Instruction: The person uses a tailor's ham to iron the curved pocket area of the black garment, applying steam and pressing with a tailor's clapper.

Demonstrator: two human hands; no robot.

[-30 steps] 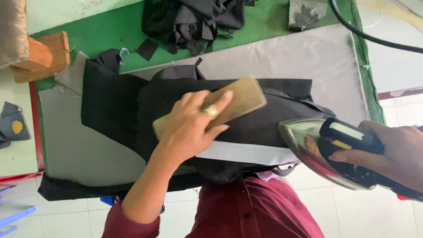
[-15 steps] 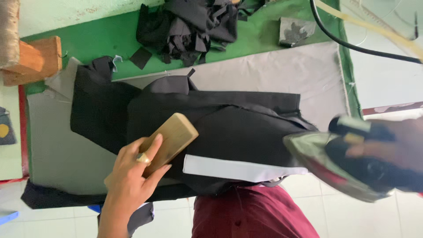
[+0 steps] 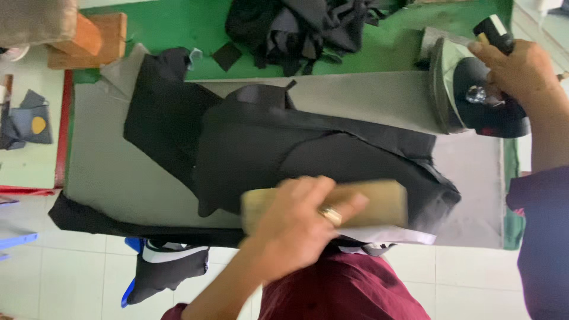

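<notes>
Fingers flat across wooden block

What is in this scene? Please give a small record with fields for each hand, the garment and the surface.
left hand: left hand has its grip on a wooden block, pressed on the garment
right hand: right hand holds an iron, off the garment
garment: black garment, spread flat
surface: grey padded board on a green table
behind: pile of black cloth
</notes>
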